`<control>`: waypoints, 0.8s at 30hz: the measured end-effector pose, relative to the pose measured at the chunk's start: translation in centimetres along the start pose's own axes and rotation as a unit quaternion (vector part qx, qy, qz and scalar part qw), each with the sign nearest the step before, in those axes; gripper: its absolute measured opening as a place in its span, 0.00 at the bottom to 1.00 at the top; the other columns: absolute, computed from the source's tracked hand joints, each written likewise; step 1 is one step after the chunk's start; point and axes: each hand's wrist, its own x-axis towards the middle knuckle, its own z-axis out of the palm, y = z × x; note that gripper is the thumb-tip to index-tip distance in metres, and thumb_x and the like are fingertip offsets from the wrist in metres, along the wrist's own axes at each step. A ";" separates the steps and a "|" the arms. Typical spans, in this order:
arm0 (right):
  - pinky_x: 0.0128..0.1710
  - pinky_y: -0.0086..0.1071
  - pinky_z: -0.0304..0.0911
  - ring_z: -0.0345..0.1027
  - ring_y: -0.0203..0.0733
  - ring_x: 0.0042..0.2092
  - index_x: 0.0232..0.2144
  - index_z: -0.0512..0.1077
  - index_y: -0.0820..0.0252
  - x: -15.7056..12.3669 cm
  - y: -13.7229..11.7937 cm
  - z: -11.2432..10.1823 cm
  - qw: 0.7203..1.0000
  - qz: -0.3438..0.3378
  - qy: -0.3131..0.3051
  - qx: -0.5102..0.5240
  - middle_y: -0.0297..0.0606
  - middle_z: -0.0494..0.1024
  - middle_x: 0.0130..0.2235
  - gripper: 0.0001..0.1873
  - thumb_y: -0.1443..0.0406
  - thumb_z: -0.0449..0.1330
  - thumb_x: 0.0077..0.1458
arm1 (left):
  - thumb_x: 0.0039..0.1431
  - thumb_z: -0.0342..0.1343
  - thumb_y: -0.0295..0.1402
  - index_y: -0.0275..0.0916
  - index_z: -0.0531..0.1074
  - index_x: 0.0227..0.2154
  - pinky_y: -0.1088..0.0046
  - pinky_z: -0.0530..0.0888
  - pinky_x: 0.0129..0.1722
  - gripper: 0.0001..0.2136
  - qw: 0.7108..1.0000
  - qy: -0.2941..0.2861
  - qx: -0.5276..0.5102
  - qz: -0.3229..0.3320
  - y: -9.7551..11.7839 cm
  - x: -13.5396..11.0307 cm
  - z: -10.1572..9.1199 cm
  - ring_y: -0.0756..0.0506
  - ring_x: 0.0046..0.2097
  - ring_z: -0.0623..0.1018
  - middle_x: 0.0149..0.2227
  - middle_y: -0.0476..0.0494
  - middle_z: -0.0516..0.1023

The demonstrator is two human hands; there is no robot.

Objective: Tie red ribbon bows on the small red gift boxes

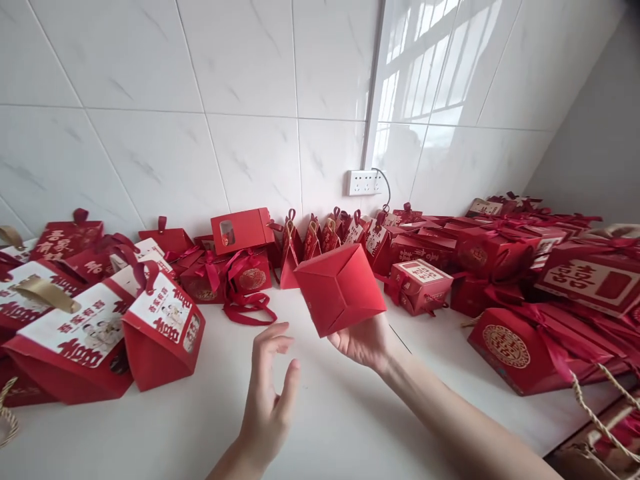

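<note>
A red paper gift box (340, 287) is held up over the white table, its folded flaps toward me. My right hand (365, 341) grips it from below and behind; most of those fingers are hidden by the box. To the left of it, my left hand (273, 393) is raised with thumb and curved fingers apart, holding nothing and not touching the box. On the table left of that hand stands a red and white gift box (163, 333) with printed characters and a small window.
More gift boxes crowd the left, including a large one (75, 353) with a gold ribbon. A row of small boxes (320, 237) lines the tiled wall, below a socket (364, 183). Ribboned boxes (520, 347) are piled at right, near a bag's rope handle (595, 413).
</note>
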 end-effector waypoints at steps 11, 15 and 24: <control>0.45 0.41 0.68 0.63 0.48 0.52 0.50 0.57 0.53 -0.9 -0.6 0.8 0.845 -0.315 0.063 -0.429 0.43 0.66 0.54 0.34 0.51 0.65 0.44 | 0.61 0.48 0.29 0.41 0.62 0.44 0.70 0.74 0.39 0.09 0.995 -0.031 0.045 0.084 -1.0 1.0 -0.5 0.47 0.41 0.72 0.45 0.40 0.67; 0.57 0.46 0.59 0.53 0.50 0.61 0.56 0.51 0.53 -5.9 -2.6 0.7 0.576 -0.449 0.064 -0.680 0.47 0.58 0.59 0.45 0.60 0.71 0.40 | 0.61 0.48 0.28 0.41 0.63 0.43 0.72 0.75 0.38 0.08 0.991 -0.065 0.039 0.112 -0.4 0.8 -0.1 0.49 0.38 0.73 0.43 0.42 0.68; 0.51 0.45 0.66 0.66 0.51 0.54 0.54 0.57 0.50 -21.0 -5.4 -0.6 0.644 -0.401 0.251 -0.601 0.43 0.68 0.55 0.38 0.52 0.68 0.44 | 0.59 0.49 0.32 0.44 0.68 0.40 0.69 0.74 0.43 0.08 0.962 -0.145 0.045 0.226 -0.4 0.2 0.7 0.45 0.46 0.74 0.44 0.44 0.70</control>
